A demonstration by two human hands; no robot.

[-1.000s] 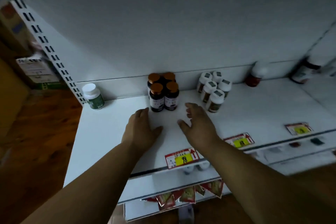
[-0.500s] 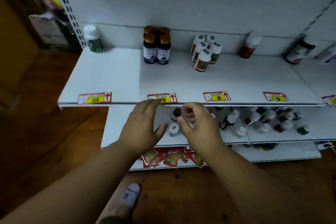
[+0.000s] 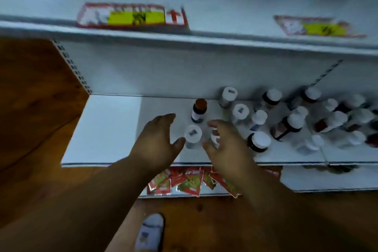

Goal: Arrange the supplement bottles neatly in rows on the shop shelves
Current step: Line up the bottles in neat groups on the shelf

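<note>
A white-capped bottle stands upright on the shelf between the left hand and right hand, fingers spread, gripping nothing.

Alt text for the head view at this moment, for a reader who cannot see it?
Two open hands, left hand and right hand, reach on either side of a white-capped bottle on a lower white shelf. A brown-capped bottle stands behind it; unsorted bottles crowd the shelf's right side.
</note>
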